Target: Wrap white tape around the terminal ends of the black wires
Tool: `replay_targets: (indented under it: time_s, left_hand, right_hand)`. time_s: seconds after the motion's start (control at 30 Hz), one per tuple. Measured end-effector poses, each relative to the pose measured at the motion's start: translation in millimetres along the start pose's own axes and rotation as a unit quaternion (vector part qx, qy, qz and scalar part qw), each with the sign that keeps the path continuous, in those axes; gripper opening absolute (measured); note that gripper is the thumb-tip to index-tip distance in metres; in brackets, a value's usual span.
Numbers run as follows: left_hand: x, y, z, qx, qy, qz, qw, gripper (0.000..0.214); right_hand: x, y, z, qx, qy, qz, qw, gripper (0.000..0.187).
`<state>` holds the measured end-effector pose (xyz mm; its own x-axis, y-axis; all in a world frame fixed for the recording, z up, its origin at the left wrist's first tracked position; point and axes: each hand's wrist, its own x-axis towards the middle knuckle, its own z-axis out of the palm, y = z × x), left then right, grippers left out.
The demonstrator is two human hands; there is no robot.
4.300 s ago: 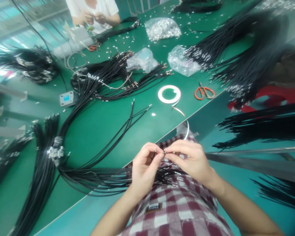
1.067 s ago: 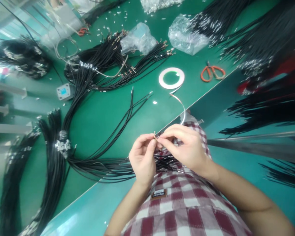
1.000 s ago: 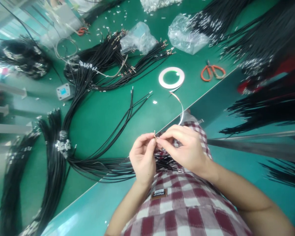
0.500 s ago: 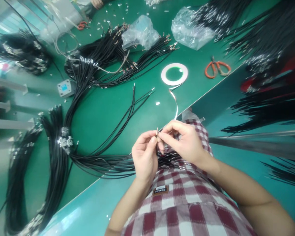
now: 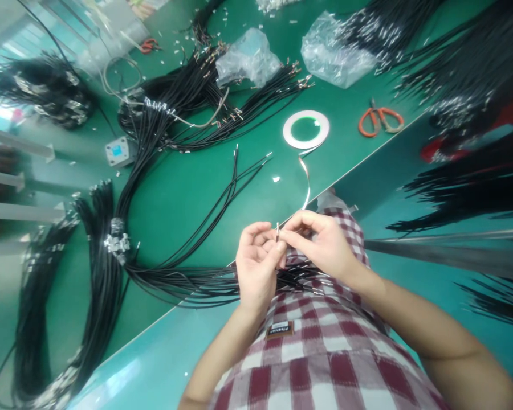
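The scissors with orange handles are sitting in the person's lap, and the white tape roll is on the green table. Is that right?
No, the orange-handled scissors are not in the lap: they lie on the green table, near its edge, as the head view shows. The white tape roll is there too.

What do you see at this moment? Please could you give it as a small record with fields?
Left hand: fingertips pinch a small metal terminal
Right hand: fingertips meet the same terminal
Under hands: black wires in a bundle, running onto the person's lap
Surface: green workbench
Nearby: roll of thin tape, orange-handled scissors
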<state>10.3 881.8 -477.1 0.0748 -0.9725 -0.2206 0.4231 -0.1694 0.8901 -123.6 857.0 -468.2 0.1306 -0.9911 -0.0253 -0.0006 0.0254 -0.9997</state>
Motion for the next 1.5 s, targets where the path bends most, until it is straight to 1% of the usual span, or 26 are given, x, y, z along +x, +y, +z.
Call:
replay_targets:
  time_s: [0.1,0.23,0.47,0.63,0.87,1.07,1.13,1.2,1.27,1.33,1.4,1.5]
  left_hand:
    - [1.6,2.8,-1.6,-0.004,0.000,-0.031,1.000,0.029]
    - [3.6,5.6,-4.9,-0.017,0.000,-0.060,0.998,0.028]
    - [3.7,7.0,-8.9,-0.030,-0.016,-0.088,0.996,0.028]
    - [4.0,6.6,-10.2,-0.046,-0.038,-0.099,0.993,0.027]
    - [4.8,6.1,-13.3,-0.045,-0.070,-0.096,0.992,0.029]
    - [5.1,5.0,-15.9,-0.027,-0.082,-0.099,0.991,0.033]
    - [5.8,3.6,-16.8,-0.021,-0.096,-0.103,0.990,0.035]
    - [6.9,2.3,-17.1,-0.015,-0.116,-0.105,0.987,0.038]
    - [7.5,1.6,-16.8,-0.007,-0.129,-0.106,0.986,0.038]
    - [7.1,1.7,-16.1,0.004,-0.126,-0.100,0.987,0.035]
    - [5.4,2.2,-15.6,0.019,-0.116,-0.087,0.989,0.025]
    - [2.3,2.5,-14.9,0.032,-0.076,-0.051,0.995,0.022]
  right_hand:
    - [-0.8,-1.1,-2.8,-0.043,-0.011,-0.026,0.999,0.009]
    - [-0.9,-1.6,-3.4,-0.076,-0.007,-0.045,0.996,0.008]
    - [-0.7,-3.3,1.2,-0.068,0.006,-0.039,0.997,0.011]
    - [1.2,-2.7,3.4,-0.062,-0.004,-0.038,0.997,0.010]
    - [3.5,0.2,5.1,-0.037,-0.015,-0.034,0.999,0.009]
    - [4.7,-2.5,2.1,-0.012,-0.052,-0.012,0.999,0.008]
    - [6.8,-1.7,1.2,0.007,-0.068,-0.007,0.998,0.008]
    - [9.9,1.5,0.6,0.025,-0.083,-0.011,0.996,0.006]
    - [12.9,6.3,0.7,0.037,-0.084,-0.027,0.995,0.005]
    - [14.5,11.0,1.3,0.048,-0.073,-0.048,0.995,0.007]
    - [13.6,13.5,2.0,0.058,-0.062,-0.060,0.995,0.008]
    - [9.0,12.3,1.6,0.047,-0.049,-0.067,0.995,0.006]
